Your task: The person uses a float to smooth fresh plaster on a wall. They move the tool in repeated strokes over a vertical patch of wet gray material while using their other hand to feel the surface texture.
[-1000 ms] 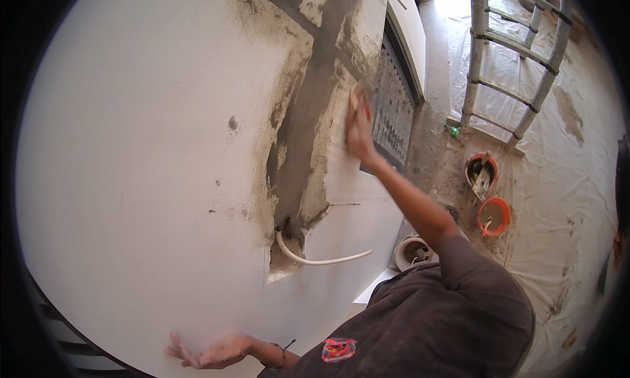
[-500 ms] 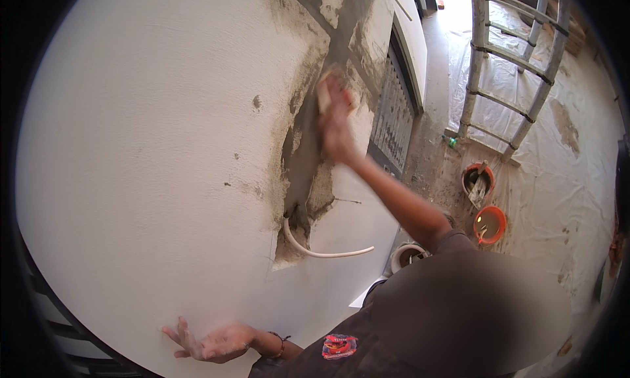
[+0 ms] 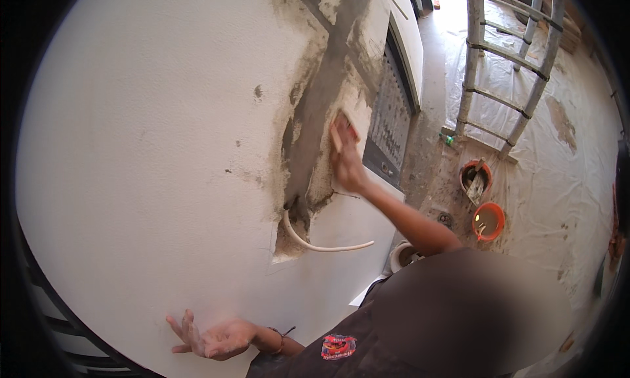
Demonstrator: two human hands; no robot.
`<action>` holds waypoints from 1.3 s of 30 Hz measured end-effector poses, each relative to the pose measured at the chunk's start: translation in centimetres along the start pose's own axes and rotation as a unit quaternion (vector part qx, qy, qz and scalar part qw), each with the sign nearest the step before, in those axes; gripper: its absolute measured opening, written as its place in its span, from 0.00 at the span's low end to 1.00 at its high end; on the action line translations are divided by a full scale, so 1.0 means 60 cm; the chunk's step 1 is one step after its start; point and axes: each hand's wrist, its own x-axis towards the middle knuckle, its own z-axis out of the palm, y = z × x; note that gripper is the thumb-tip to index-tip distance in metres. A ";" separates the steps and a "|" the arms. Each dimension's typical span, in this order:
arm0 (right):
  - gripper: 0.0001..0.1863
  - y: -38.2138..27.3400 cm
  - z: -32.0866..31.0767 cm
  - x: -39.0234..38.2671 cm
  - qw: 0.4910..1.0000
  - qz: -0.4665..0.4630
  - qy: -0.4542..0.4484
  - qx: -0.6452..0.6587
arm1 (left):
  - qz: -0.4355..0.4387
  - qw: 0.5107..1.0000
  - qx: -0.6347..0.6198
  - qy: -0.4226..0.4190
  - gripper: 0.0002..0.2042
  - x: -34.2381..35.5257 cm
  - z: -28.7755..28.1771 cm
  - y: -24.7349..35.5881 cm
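Note:
My right hand (image 3: 348, 168) grips a small flat pad (image 3: 352, 127), pale with a red part, against the white wall (image 3: 144, 181). The pad lies just right of a long strip of smoothed grey mortar (image 3: 307, 148), over rough bare plaster. Fingers partly cover the pad, so its exact kind is unclear. At the strip's lower end, a white flexible tube (image 3: 328, 249) curves out of a rough recess. My left hand (image 3: 220, 338) hangs low near the wall, palm up with fingers spread, and holds nothing.
To the right stands a ladder (image 3: 471, 66) on plastic sheeting (image 3: 571, 201). Below it are two orange buckets, one with tools (image 3: 489, 175) and one with murky liquid (image 3: 502, 224). A whitish bucket (image 3: 395, 256) is near my right arm. A dark recessed panel (image 3: 388, 125) sits in the wall.
My right hand has moved down and slightly right with the pad, off the mortar strip. The left hand stays almost in place.

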 end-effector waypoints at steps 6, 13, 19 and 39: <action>0.34 -0.071 0.005 0.069 1.000 -0.023 -0.002 -0.015 | -0.028 0.999 0.029 -0.013 0.31 0.004 -0.003 0.003; 0.35 -0.009 0.007 0.117 0.998 0.043 0.023 0.027 | -0.026 0.999 0.013 -0.018 0.30 0.000 -0.005 0.002; 0.36 0.044 -0.005 0.105 0.991 0.114 0.033 0.054 | -0.032 0.999 0.011 -0.014 0.30 0.000 -0.007 0.008; 0.52 -0.044 -0.005 0.012 0.993 0.102 -0.053 0.039 | 0.010 1.000 -0.008 -0.019 0.32 -0.007 -0.010 -0.008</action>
